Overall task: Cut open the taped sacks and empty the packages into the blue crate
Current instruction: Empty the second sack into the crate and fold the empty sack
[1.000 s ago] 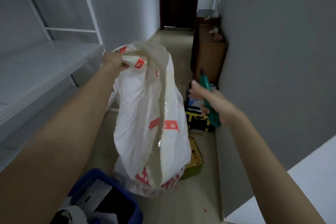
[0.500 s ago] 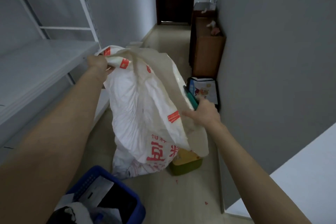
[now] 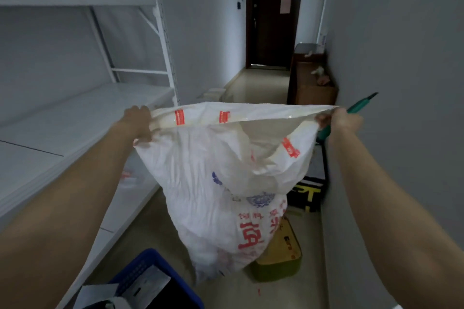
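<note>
While gripping one rim corner of white sack point(image 3: 213, 183) in left hand point(image 3: 139, 121), clamps opposite corner plus green cutter point(image 3: 361, 103) in right hand point(image 3: 339, 120), near blue crate point(image 3: 140, 264).

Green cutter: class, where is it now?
Head view, right side: the green cutter sticks out of the right hand, which also grips the sack by its rim.

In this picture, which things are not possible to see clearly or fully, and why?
Head view only.
1. Contents of the white sack: hidden by its opaque cloth, though the left hand and right hand hold its mouth open.
2. Blue crate: cut off by the bottom edge.
3. Green cutter: handle hidden in the right hand; blade too small to tell.
4. Yellow box: partly behind the sack.
</note>
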`<state>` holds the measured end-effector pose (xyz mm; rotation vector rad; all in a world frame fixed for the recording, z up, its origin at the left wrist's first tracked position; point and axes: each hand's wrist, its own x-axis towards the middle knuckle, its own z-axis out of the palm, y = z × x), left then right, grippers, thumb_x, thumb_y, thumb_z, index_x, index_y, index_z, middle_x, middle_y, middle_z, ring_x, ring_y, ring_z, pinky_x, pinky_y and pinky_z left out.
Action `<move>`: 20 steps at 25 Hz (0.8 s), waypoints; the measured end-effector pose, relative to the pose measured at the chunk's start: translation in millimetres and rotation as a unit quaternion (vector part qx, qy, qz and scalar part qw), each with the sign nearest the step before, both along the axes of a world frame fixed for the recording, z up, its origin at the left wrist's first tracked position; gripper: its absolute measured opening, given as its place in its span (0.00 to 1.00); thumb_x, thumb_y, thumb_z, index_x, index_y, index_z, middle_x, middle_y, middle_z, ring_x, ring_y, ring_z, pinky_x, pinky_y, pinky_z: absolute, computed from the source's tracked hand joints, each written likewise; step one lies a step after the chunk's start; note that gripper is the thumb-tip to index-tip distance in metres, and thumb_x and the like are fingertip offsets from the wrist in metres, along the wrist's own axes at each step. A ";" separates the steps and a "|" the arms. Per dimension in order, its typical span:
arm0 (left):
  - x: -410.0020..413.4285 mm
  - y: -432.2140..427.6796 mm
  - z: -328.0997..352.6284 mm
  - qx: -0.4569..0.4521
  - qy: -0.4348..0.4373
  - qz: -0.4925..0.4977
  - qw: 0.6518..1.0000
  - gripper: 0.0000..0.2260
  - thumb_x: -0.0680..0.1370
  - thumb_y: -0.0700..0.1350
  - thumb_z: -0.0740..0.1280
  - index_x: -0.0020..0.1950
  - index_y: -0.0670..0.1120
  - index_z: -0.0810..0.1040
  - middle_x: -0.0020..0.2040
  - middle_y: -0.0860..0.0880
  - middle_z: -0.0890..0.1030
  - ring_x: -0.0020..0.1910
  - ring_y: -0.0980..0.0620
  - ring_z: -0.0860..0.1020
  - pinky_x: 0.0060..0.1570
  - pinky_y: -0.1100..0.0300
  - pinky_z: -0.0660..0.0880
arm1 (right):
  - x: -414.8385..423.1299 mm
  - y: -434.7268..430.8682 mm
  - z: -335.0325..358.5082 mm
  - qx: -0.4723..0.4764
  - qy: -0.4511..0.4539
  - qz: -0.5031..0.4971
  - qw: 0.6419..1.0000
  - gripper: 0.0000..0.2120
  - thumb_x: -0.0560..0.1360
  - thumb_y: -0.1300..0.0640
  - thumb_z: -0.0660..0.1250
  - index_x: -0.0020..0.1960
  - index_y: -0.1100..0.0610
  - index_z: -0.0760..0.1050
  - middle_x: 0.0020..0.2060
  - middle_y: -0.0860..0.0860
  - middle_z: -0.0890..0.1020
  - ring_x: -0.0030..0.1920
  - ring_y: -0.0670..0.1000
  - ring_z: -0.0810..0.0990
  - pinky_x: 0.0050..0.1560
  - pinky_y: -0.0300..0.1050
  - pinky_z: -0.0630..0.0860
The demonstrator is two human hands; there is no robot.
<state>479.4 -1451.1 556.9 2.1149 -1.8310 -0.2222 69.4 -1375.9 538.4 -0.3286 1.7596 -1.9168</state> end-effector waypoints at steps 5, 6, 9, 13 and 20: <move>30.4 -1.0 -6.3 -0.061 0.083 0.068 0.992 0.26 0.72 0.55 0.71 0.58 0.38 0.71 0.54 0.35 0.76 0.54 0.35 0.76 0.54 0.46 0.74 | -9.2 -10.3 38.2 0.037 0.143 -0.030 0.989 0.14 0.76 0.60 0.64 0.59 0.64 0.75 0.56 0.58 0.80 0.57 0.57 0.79 0.56 0.46 0.76; 32.0 0.6 -9.4 -0.070 0.144 0.092 0.983 0.24 0.71 0.53 0.73 0.54 0.36 0.73 0.47 0.35 0.80 0.48 0.36 0.79 0.51 0.48 0.76 | -7.8 -13.0 38.9 0.038 0.149 -0.024 0.988 0.15 0.76 0.59 0.64 0.60 0.64 0.74 0.56 0.58 0.80 0.57 0.57 0.79 0.56 0.47 0.76; 35.0 7.2 -10.0 -0.070 0.323 0.178 0.927 0.16 0.69 0.48 0.75 0.35 0.37 0.74 0.19 0.46 0.75 0.28 0.45 0.74 0.43 0.55 0.76 | -7.1 -12.6 43.5 0.045 0.145 -0.008 0.988 0.17 0.75 0.57 0.65 0.62 0.63 0.72 0.58 0.57 0.78 0.58 0.57 0.78 0.55 0.46 0.75; 32.7 9.0 -4.0 -0.098 0.440 0.158 0.879 0.09 0.74 0.43 0.68 0.50 0.39 0.78 0.42 0.41 0.80 0.31 0.46 0.80 0.34 0.54 0.81 | -10.9 -7.8 42.0 0.040 0.119 0.053 0.991 0.22 0.74 0.52 0.66 0.63 0.63 0.70 0.57 0.57 0.78 0.56 0.57 0.79 0.50 0.47 0.75; 2.6 9.7 9.7 -0.125 0.368 0.159 0.907 0.11 0.79 0.39 0.58 0.55 0.35 0.76 0.51 0.37 0.81 0.50 0.40 0.80 0.49 0.50 0.76 | 5.1 -7.4 60.7 0.008 0.118 0.144 0.982 0.08 0.73 0.58 0.65 0.41 0.62 0.69 0.29 0.55 0.73 0.26 0.53 0.72 0.29 0.46 0.72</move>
